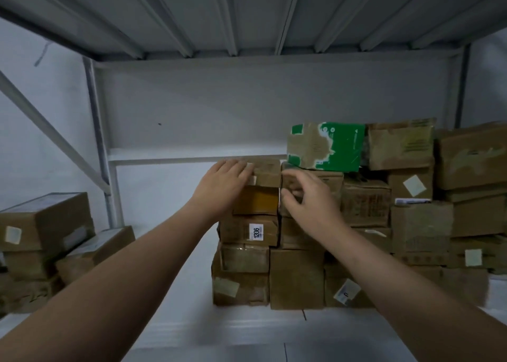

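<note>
**Taking the top box off the stack**

The top box (260, 200) sits at the very top of the nearest stack on the shelf (170, 252), directly on the 1206 box (247, 231) and pressed against the neighbour box (333, 189) on its right. The green box (326, 146) lies tilted on the row behind and to the right, near the top box but not on it.

My left hand (222, 186) lies flat with its fingers straight over the top left corner of the top box, touching it without gripping. My right hand (307, 197) is at the seam between the top box and the neighbour box, fingers curled. The picture is blurred there, so I cannot tell whether they have the edge or are only reaching for it.

The box is small, worn cardboard with yellowish tape across its front, so I judge it light enough for two hands. The tape may be slick and the walls may give under a hard squeeze. I would hold it by the two side faces, palms low near the bottom corners (the corners are the stiffest part), not by the taped front. The right side is the harder one, as there is hardly any gap for my fingers. I would tip the box leftward first, then lift it straight up so the 1206 box does not drag along.
</note>
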Tool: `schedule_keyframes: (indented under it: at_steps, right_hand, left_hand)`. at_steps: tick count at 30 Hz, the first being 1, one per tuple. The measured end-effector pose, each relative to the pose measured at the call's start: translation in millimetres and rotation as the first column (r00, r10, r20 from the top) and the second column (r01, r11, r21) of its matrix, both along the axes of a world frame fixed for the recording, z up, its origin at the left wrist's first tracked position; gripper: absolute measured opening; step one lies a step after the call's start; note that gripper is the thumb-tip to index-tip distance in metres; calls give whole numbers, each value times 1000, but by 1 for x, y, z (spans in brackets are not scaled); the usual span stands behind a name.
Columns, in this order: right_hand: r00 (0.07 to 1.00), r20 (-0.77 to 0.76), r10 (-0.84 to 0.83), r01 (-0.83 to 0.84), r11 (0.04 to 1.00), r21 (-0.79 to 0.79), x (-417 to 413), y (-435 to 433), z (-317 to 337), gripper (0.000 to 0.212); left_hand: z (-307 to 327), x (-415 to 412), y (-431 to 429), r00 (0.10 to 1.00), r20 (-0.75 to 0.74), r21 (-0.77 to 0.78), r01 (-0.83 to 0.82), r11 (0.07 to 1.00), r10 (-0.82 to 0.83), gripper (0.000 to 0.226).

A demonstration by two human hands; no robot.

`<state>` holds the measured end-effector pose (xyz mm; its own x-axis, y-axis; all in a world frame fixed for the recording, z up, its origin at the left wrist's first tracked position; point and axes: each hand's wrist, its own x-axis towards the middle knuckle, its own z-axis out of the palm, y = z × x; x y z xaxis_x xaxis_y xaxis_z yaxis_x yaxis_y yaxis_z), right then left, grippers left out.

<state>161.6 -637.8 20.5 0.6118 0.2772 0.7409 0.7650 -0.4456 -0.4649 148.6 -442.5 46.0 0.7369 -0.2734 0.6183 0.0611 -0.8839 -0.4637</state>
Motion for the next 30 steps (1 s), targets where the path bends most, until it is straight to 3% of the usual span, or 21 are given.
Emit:
schedule_keyframes:
  at_steps: [3,7,10,12,15,18,21,23,25,26,27,28,30]
  right_hand:
    - [999,3,37,-37,998,54,11,11,-1,38]
    - [994,61,89,-100,975,200,11,33,3,29]
    - [980,-54,191,-157,912,378,4,62,16,32]
    - [913,-164,373,-238,814,530,-2,85,24,36]
    - [853,-212,477,-240,719,652,-6,120,29,40]
    - [862,-211,461,-222,717,660,-4,152,26,30]
    - [886,-201,419,-190,721,666,-1,174,24,23]
    - [888,-227,400,-161,733,661,0,186,23,22]
    - [879,-252,404,-136,721,680,-2,200,19,22]
    - [877,-255,408,-120,698,706,-5,208,15,22]
    - [879,-255,402,-98,677,729,-8,217,10,21]
    - [883,-252,397,-79,654,752,-11,226,4,20]
    - [877,-247,412,-69,617,784,-20,245,-8,17]
  left_hand:
    - [1,7,11,992,23,-5,123,992,-123,59]
    - [-2,6,32,915,267,32,304,952,-301,44]
    - [-8,-4,52,795,473,93,384,919,-380,35]
    - [-15,-12,64,744,529,130,405,905,-408,26]
    - [-22,-20,86,733,536,118,426,897,-419,24]
    - [-23,-28,120,777,442,117,446,888,-448,29]
    - [-23,-35,165,853,297,88,423,902,-429,50]
    - [-22,-40,192,895,256,23,372,928,-365,62]
    - [-25,-47,212,904,282,-171,377,910,-321,68]
    - [-27,-52,216,897,305,-355,418,836,-319,71]
    - [-28,-59,215,888,316,-568,459,683,-335,76]
    - [-29,-64,212,865,333,-739,487,466,-375,84]
    - [-32,-72,204,813,353,-901,428,66,-462,85]
